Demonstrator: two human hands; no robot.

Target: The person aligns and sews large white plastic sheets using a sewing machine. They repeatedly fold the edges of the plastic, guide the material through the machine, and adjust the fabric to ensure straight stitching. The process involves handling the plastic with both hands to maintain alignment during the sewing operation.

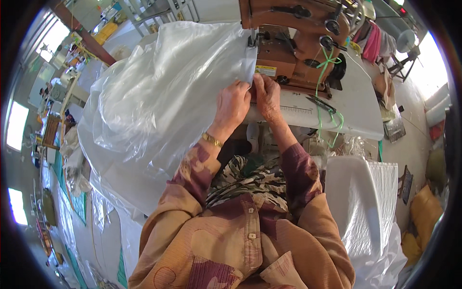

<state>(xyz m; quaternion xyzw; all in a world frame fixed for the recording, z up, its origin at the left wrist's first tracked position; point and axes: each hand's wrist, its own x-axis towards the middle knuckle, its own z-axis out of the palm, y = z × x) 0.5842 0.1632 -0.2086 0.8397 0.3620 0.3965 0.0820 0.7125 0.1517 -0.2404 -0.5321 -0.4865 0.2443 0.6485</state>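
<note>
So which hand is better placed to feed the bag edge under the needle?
Probably the right hand: it pinches the plastic bag edge just below the sewing machine needle. The left hand grips farther out.

You see a small yellow rectangular label [265, 71] on the brown sewing machine [293, 43], upper centre of the frame, just above your hands. Its print is unreadable.

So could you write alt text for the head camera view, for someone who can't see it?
Seen from above, a person's left hand and right hand pinch the edge of a large clear plastic sheet just before a brown sewing machine on a white table. Scissors lie to the right.
</note>
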